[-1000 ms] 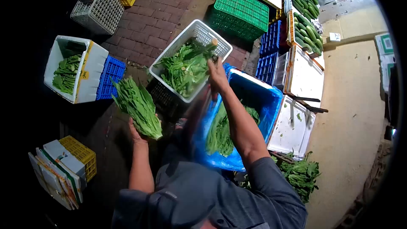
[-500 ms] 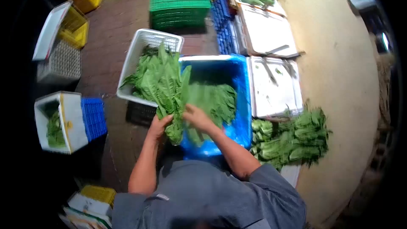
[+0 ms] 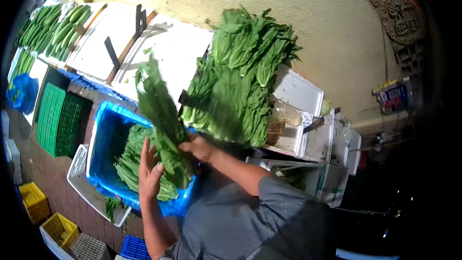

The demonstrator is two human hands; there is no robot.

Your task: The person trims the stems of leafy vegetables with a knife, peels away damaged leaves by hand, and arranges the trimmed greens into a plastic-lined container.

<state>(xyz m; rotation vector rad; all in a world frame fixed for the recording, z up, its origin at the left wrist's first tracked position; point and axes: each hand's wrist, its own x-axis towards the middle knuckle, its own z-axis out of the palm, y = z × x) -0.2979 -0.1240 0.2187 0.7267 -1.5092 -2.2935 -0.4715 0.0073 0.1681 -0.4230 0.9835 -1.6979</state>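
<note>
A bunch of leafy greens (image 3: 163,110) is held upright in front of my body, over the near right edge of the blue-lined box (image 3: 107,130). My right hand (image 3: 198,148) is closed round its lower right side. My left hand (image 3: 151,166) is at its left side, fingers spread and pointing up, the thumb near the leaves. More greens (image 3: 132,163) lie inside the box. To the right, a large pile of leafy greens (image 3: 245,67) is stacked on the stand, its lower part blurred.
White trays (image 3: 108,38) and cucumbers (image 3: 67,31) line the wall at the upper left. Green crates (image 3: 53,120) and a white basket (image 3: 86,188) stand left of the box. White foam boxes (image 3: 317,135) are at the right.
The view has swung right towards the wall and the piled greens. The held bunch has moved from over the white basket to beside the pile. My left hand's fingers have spread from round its base.
</note>
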